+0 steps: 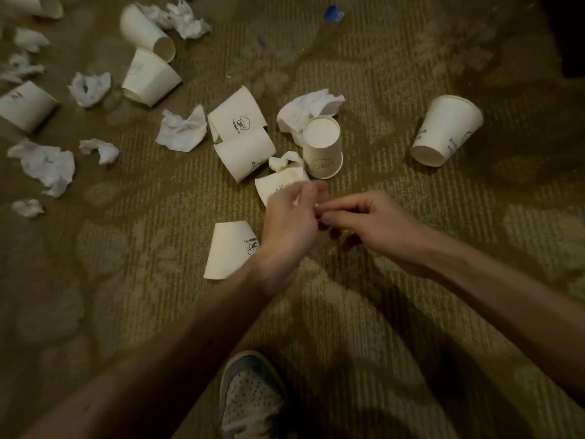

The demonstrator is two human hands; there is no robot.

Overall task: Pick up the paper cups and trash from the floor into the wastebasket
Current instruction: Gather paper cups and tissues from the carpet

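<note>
Here we are holding our left hand [289, 231] and right hand [376, 228] together, curled fingers pinching what looks like a small white scrap [316, 205]. Cups [323, 147] and tissues [182, 128] are lying scattered on the carpet [411, 312] just beyond.

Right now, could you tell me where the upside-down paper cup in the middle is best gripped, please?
I would grip the upside-down cup round its side wall just below the upturned base, coming from above and its right. It stands on its rim, narrow end up; crumpled tissue and a small wad crowd its back and left, the right is free.
</note>
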